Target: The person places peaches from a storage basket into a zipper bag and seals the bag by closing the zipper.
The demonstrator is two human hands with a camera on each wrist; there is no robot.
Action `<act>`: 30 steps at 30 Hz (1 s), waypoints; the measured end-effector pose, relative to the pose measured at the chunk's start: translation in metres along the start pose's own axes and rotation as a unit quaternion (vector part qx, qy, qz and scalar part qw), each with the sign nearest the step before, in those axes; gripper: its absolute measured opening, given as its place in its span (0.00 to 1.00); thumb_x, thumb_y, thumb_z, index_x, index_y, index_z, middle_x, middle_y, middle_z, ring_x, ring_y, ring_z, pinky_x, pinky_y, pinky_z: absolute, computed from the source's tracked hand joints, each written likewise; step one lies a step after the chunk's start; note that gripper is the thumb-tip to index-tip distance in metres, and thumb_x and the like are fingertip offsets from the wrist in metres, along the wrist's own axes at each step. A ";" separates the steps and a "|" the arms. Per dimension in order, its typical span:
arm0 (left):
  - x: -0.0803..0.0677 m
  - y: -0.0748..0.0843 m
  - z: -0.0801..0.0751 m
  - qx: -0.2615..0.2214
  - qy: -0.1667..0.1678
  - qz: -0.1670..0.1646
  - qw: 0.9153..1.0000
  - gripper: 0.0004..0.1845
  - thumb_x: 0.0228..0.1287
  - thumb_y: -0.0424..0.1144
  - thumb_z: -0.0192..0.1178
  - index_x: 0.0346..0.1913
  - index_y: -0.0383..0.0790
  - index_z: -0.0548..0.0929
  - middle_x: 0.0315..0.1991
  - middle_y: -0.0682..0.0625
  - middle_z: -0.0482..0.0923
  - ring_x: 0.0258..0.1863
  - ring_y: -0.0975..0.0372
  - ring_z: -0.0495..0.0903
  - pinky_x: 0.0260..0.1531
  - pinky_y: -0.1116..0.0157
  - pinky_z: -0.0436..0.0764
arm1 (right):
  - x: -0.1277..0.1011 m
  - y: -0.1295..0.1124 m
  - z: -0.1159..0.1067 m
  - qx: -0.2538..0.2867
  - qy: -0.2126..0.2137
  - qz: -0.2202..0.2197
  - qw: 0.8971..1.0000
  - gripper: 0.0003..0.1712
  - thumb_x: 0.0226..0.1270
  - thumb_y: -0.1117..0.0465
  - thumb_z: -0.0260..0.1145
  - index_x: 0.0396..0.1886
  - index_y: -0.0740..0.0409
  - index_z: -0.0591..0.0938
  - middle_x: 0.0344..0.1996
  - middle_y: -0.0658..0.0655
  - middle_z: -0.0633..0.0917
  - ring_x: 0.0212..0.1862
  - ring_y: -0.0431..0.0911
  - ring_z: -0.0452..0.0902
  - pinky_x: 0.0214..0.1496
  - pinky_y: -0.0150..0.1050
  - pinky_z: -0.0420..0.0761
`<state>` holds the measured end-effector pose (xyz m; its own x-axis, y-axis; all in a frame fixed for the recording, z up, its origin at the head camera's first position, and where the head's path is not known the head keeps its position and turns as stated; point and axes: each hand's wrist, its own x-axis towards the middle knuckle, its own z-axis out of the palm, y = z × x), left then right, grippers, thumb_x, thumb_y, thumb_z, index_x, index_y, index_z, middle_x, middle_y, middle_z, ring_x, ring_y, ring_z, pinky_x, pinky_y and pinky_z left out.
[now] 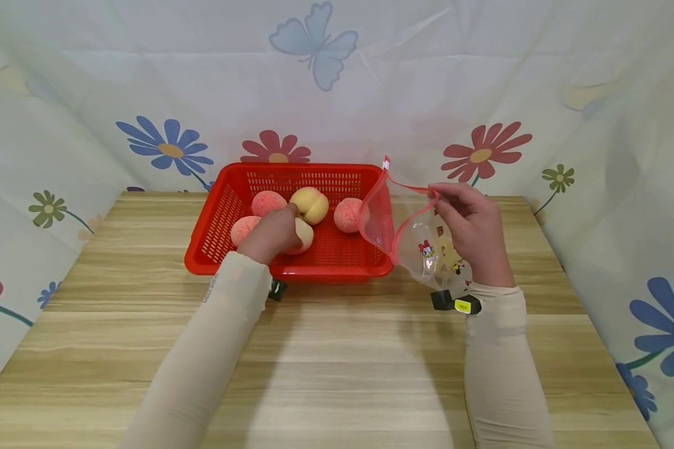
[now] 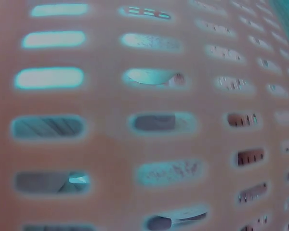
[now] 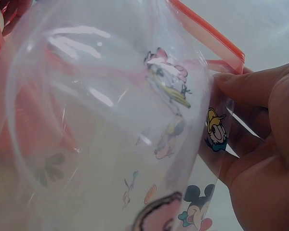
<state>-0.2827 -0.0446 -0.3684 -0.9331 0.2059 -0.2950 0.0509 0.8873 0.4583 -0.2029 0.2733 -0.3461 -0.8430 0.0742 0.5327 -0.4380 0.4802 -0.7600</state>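
Note:
My left hand reaches into a red plastic basket and grips a pale yellow peach, partly hidden under the fingers. Around it lie another yellow peach and two pink speckled peaches, one behind and one to the left. A third pink peach sits at the right. With thumb and fingers, my right hand pinches the red-edged mouth of a clear zip bag printed with cartoon figures. The bag's mouth gapes toward the basket and overlaps its right end.
The basket stands at the back of a wood-grain table, in front of a flowered cloth backdrop. In the left wrist view, the basket's slotted wall fills the picture and hides the left hand.

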 end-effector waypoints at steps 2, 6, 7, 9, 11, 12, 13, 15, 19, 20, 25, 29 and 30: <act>0.000 0.000 0.000 -0.007 -0.006 0.000 1.000 0.40 0.56 0.36 0.69 0.70 0.41 0.62 0.49 0.44 0.77 0.44 0.52 0.77 0.47 0.55 0.84 | 0.000 0.000 0.000 0.000 0.000 0.000 1.000 0.15 0.68 0.63 0.63 0.53 0.57 0.83 0.44 0.54 0.86 0.43 0.34 0.80 0.48 0.23 0.80; -0.001 0.001 -0.001 -0.010 -0.009 0.000 1.000 0.39 0.55 0.35 0.69 0.69 0.41 0.64 0.49 0.44 0.77 0.42 0.52 0.77 0.45 0.55 0.85 | -0.001 0.000 0.000 -0.001 -0.001 -0.001 1.000 0.15 0.68 0.63 0.63 0.53 0.57 0.83 0.45 0.55 0.86 0.43 0.34 0.80 0.48 0.23 0.80; -0.002 0.001 -0.001 -0.007 -0.009 0.002 1.000 0.38 0.55 0.35 0.69 0.69 0.41 0.64 0.48 0.44 0.78 0.42 0.52 0.78 0.45 0.55 0.85 | -0.001 0.000 0.000 0.000 -0.001 -0.002 1.000 0.15 0.68 0.63 0.63 0.53 0.57 0.83 0.45 0.55 0.86 0.43 0.34 0.80 0.49 0.23 0.80; -0.003 0.002 -0.001 -0.001 -0.008 0.006 1.000 0.38 0.55 0.35 0.69 0.69 0.40 0.64 0.48 0.44 0.78 0.42 0.52 0.78 0.45 0.55 0.85 | -0.001 -0.001 0.000 0.001 -0.001 -0.002 1.000 0.15 0.68 0.63 0.63 0.53 0.57 0.83 0.45 0.56 0.86 0.44 0.34 0.80 0.49 0.23 0.79; -0.004 0.003 -0.002 0.004 -0.006 0.011 1.000 0.40 0.55 0.35 0.70 0.70 0.40 0.63 0.49 0.44 0.78 0.42 0.52 0.77 0.46 0.55 0.84 | 0.000 -0.001 0.000 0.002 0.000 -0.003 1.000 0.15 0.68 0.63 0.63 0.53 0.57 0.83 0.45 0.56 0.86 0.44 0.33 0.80 0.49 0.23 0.79; -0.005 0.004 -0.003 0.006 -0.005 0.015 1.000 0.40 0.54 0.35 0.70 0.70 0.40 0.63 0.49 0.44 0.78 0.43 0.52 0.77 0.46 0.54 0.84 | 0.000 -0.001 0.000 0.003 0.000 -0.004 1.000 0.15 0.68 0.63 0.63 0.53 0.57 0.83 0.45 0.56 0.86 0.44 0.33 0.80 0.49 0.23 0.79; -0.006 0.005 -0.004 0.007 -0.005 0.019 1.000 0.40 0.54 0.36 0.70 0.70 0.39 0.63 0.49 0.43 0.78 0.43 0.52 0.77 0.47 0.54 0.84 | 0.000 -0.001 0.000 0.004 0.000 -0.004 1.000 0.15 0.68 0.63 0.63 0.53 0.58 0.83 0.45 0.55 0.86 0.44 0.33 0.80 0.49 0.23 0.79; -0.007 0.009 -0.006 0.016 -0.001 0.027 1.000 0.41 0.54 0.36 0.70 0.70 0.39 0.62 0.50 0.43 0.77 0.44 0.52 0.77 0.49 0.53 0.83 | 0.000 0.000 -0.001 0.004 0.000 -0.005 1.000 0.15 0.68 0.63 0.63 0.52 0.58 0.83 0.45 0.55 0.86 0.44 0.34 0.81 0.49 0.23 0.80; -0.011 0.018 -0.011 0.036 0.007 0.046 0.998 0.40 0.53 0.37 0.71 0.68 0.38 0.63 0.49 0.43 0.77 0.44 0.52 0.77 0.50 0.52 0.83 | 0.001 0.000 -0.001 0.005 0.000 -0.006 1.000 0.15 0.68 0.64 0.63 0.52 0.58 0.83 0.45 0.55 0.86 0.44 0.34 0.81 0.49 0.23 0.80; -0.013 0.021 -0.013 0.037 0.010 0.050 0.998 0.40 0.53 0.37 0.71 0.67 0.39 0.63 0.48 0.43 0.77 0.44 0.52 0.77 0.50 0.52 0.83 | 0.001 0.000 -0.001 0.005 0.000 -0.006 1.000 0.15 0.68 0.64 0.63 0.53 0.58 0.83 0.45 0.55 0.86 0.44 0.34 0.80 0.49 0.23 0.80; -0.024 0.031 -0.017 0.008 0.026 0.061 0.998 0.40 0.49 0.38 0.73 0.65 0.40 0.64 0.46 0.46 0.76 0.43 0.53 0.77 0.47 0.51 0.84 | 0.000 -0.001 -0.001 0.004 -0.002 -0.006 1.000 0.15 0.68 0.64 0.63 0.53 0.58 0.83 0.46 0.58 0.86 0.44 0.34 0.80 0.49 0.23 0.79; -0.032 0.037 -0.020 -0.003 0.041 0.068 0.997 0.40 0.47 0.38 0.75 0.64 0.42 0.66 0.47 0.47 0.75 0.43 0.53 0.77 0.45 0.52 0.85 | -0.001 -0.002 -0.001 0.005 -0.002 -0.006 1.000 0.15 0.68 0.64 0.63 0.53 0.57 0.83 0.46 0.58 0.86 0.44 0.34 0.80 0.48 0.23 0.80; -0.033 0.038 -0.021 0.002 0.043 0.070 0.997 0.40 0.48 0.38 0.74 0.63 0.41 0.66 0.47 0.47 0.75 0.43 0.53 0.76 0.44 0.52 0.85 | -0.001 -0.002 -0.001 0.007 -0.001 -0.006 1.000 0.15 0.68 0.63 0.63 0.53 0.57 0.83 0.45 0.57 0.86 0.44 0.34 0.80 0.48 0.23 0.80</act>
<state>-0.2570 -0.0259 -0.3237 -0.9442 0.2906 -0.1551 0.1830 0.8543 0.4865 -0.2010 0.2732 -0.3442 -0.8387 0.0673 0.5404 -0.4514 0.4691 -0.7590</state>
